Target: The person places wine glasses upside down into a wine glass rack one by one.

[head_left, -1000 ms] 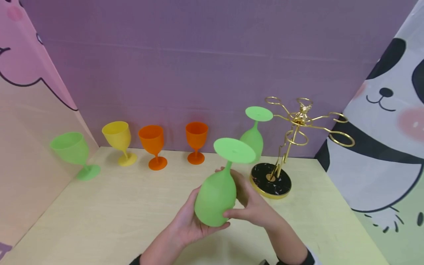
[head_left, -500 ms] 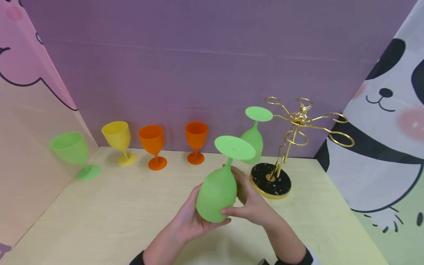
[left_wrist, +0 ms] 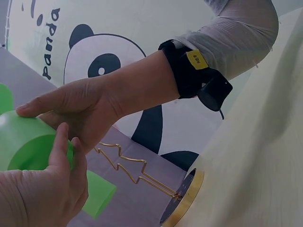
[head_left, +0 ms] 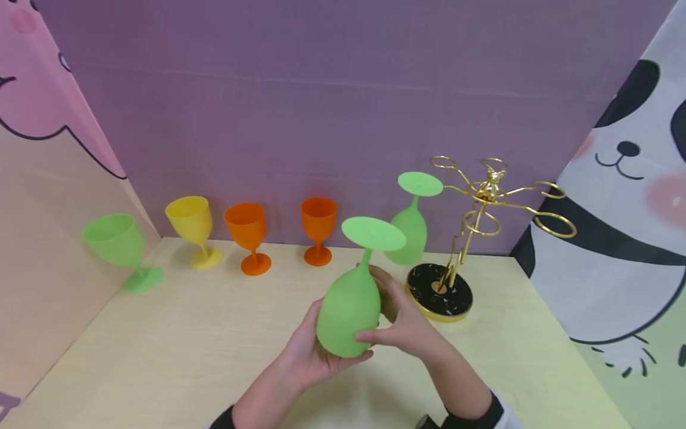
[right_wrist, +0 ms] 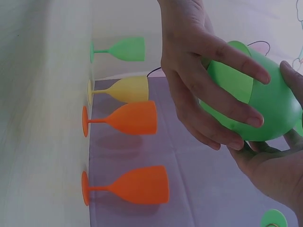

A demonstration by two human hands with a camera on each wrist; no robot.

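While both hands work at mid-table, notes from the left end: a green cup (head_left: 115,239) stands upright on the table (head_left: 214,333), then a yellow cup (head_left: 190,219), a first orange cup (head_left: 246,227) and a second orange cup (head_left: 319,219), all mouth-up towards the purple backdrop (head_left: 268,131). Next, left hand (head_left: 308,360), cupped round the bowl of the held cup (head_left: 348,313), fingers under the rim. That cup is green too, upside down, raised off the table, leaning slightly. Right hand (head_left: 404,333) grasps the same bowl from its other side, thumb in front, remaining fingers mostly behind. Beyond, a hanging cup (head_left: 409,235), also green and foot-up, apparently borne by one looped arm of the gold rack (head_left: 486,193). On handling, my judgement: carry the weight with the left, let the right merely steady; keep fingertips off stem and foot; press lightly, as the wall looks like thin plastic and might flex; straighten the lean gently, keeping clear of the hanging cup.
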